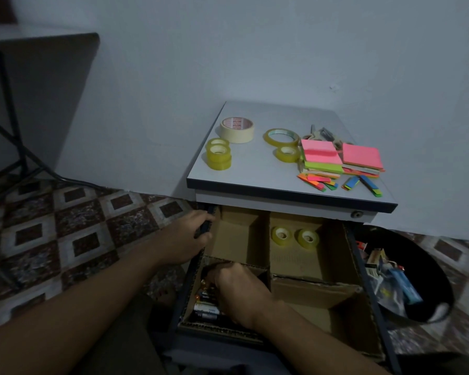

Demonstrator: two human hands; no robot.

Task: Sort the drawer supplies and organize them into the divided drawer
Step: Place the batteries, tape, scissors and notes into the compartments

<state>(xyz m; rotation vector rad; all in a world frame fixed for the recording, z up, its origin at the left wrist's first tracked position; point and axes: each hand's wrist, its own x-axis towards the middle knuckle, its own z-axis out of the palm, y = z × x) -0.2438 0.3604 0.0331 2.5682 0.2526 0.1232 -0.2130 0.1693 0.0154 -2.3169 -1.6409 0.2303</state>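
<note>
The left hand grips the dark left side wall of the open, cardboard-divided drawer, fingers curled round its edge. The right hand reaches into the drawer's near-left compartment, fingers bent down among cylindrical dark batteries; whether it pinches one cannot be told. Two small clear yellowish tape rolls stand in the drawer's far-right compartment, well apart from both hands.

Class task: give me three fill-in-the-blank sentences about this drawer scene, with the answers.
The drawer holds ___ tape rolls.
The right hand reaches in among the ___.
The left hand grips the drawer's ___ edge.
Answers: two; batteries; left.
</note>
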